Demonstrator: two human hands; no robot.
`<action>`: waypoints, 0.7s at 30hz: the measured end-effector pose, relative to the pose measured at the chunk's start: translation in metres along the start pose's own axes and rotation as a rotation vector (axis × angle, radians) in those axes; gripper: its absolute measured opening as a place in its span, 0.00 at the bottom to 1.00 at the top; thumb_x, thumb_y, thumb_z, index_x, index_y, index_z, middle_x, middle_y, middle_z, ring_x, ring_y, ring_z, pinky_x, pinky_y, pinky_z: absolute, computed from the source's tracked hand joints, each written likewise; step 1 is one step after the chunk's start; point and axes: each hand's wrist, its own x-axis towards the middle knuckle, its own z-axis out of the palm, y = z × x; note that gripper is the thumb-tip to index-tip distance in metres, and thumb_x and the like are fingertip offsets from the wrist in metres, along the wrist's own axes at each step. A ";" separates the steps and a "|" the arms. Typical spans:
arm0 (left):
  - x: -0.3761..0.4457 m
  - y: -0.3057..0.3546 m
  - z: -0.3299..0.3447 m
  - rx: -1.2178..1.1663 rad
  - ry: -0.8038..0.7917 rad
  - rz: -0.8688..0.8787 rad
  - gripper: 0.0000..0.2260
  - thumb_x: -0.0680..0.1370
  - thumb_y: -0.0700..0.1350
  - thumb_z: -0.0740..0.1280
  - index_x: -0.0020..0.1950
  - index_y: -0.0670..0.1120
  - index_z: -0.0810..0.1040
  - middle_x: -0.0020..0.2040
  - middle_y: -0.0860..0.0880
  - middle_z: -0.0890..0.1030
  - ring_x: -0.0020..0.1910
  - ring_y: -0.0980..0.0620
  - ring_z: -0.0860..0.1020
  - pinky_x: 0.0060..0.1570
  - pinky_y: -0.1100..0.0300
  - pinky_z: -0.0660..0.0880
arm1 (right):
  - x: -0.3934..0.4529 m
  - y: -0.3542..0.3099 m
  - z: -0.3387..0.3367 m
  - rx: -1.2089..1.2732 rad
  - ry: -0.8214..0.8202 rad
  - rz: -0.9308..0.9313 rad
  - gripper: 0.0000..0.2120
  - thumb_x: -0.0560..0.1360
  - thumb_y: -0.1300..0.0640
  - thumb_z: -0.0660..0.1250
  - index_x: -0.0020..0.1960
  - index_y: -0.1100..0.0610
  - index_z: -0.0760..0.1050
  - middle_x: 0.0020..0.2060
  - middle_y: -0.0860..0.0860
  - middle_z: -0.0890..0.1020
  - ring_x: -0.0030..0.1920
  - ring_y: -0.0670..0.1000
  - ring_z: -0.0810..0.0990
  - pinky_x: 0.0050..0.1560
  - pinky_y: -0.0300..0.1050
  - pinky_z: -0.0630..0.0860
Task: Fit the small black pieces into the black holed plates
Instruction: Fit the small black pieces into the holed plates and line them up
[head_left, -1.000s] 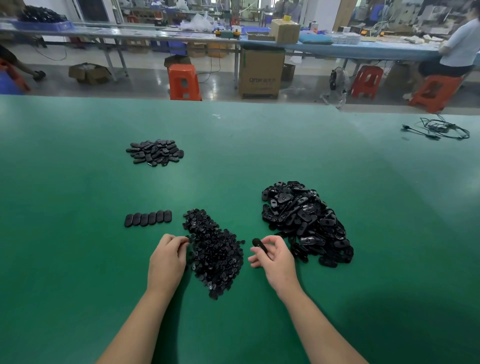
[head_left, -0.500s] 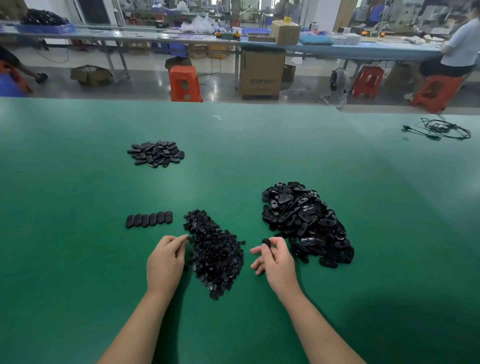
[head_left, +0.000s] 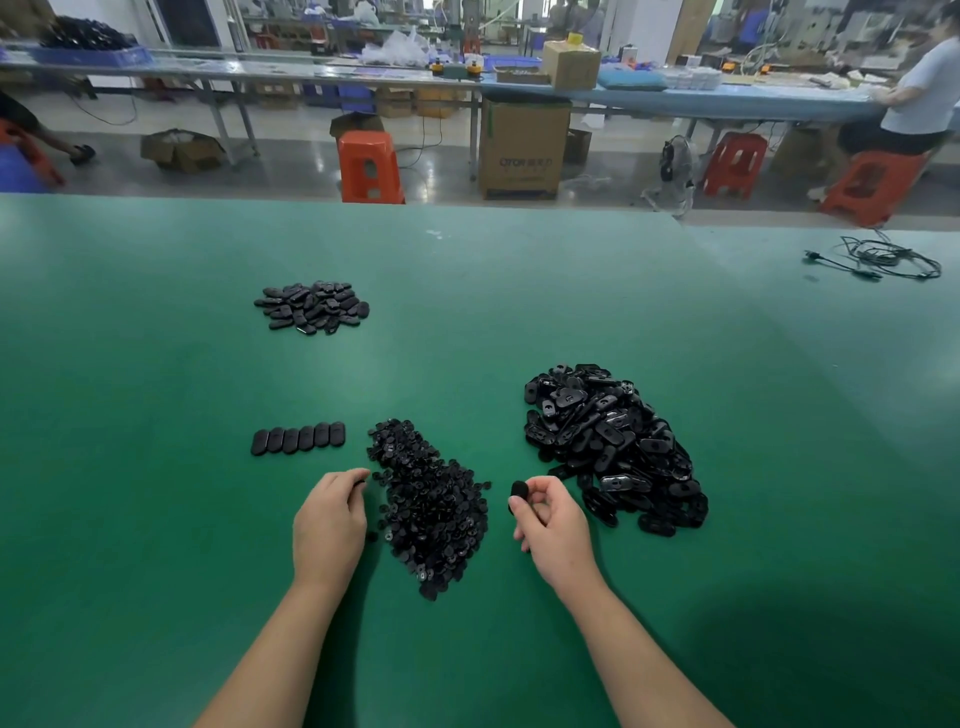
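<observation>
A heap of small black pieces (head_left: 431, 499) lies on the green table between my hands. To its right is a bigger heap of black holed plates (head_left: 608, 441). My right hand (head_left: 550, 525) pinches one black plate (head_left: 519, 489) upright between thumb and fingers, just left of the plate heap. My left hand (head_left: 330, 519) is at the left edge of the small-piece heap, its fingertips curled on a small black piece (head_left: 359, 484). A row of several black plates (head_left: 298, 439) lies side by side left of the small pieces.
A further pile of black plates (head_left: 314, 306) sits far left on the green table (head_left: 156, 519). A tangle of black cable (head_left: 883, 260) lies at the far right. Beyond the table's far edge are red stools, cardboard boxes and a seated person.
My right hand has turned the plate from lying slanted to standing upright in its fingertips. My left hand's fingertips have closed on a small piece at the heap's edge.
</observation>
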 end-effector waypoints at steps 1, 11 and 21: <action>0.000 0.000 -0.001 -0.006 0.003 -0.003 0.09 0.81 0.36 0.66 0.57 0.42 0.83 0.52 0.49 0.83 0.48 0.52 0.80 0.49 0.56 0.76 | 0.000 -0.001 0.000 0.019 0.002 0.001 0.06 0.81 0.61 0.68 0.55 0.51 0.74 0.40 0.53 0.81 0.32 0.44 0.79 0.35 0.39 0.79; 0.001 0.006 -0.005 -0.159 0.063 -0.122 0.08 0.80 0.37 0.68 0.56 0.43 0.85 0.48 0.52 0.83 0.45 0.53 0.79 0.48 0.59 0.75 | -0.001 0.002 0.001 0.021 -0.002 -0.007 0.05 0.82 0.60 0.65 0.48 0.55 0.76 0.34 0.52 0.84 0.32 0.49 0.82 0.38 0.41 0.80; 0.003 0.074 0.007 -0.737 -0.015 -0.454 0.07 0.78 0.40 0.71 0.46 0.52 0.85 0.30 0.54 0.80 0.27 0.54 0.73 0.29 0.62 0.74 | 0.004 0.007 0.004 0.083 -0.022 0.018 0.11 0.85 0.59 0.60 0.57 0.45 0.76 0.46 0.42 0.86 0.41 0.52 0.87 0.48 0.53 0.84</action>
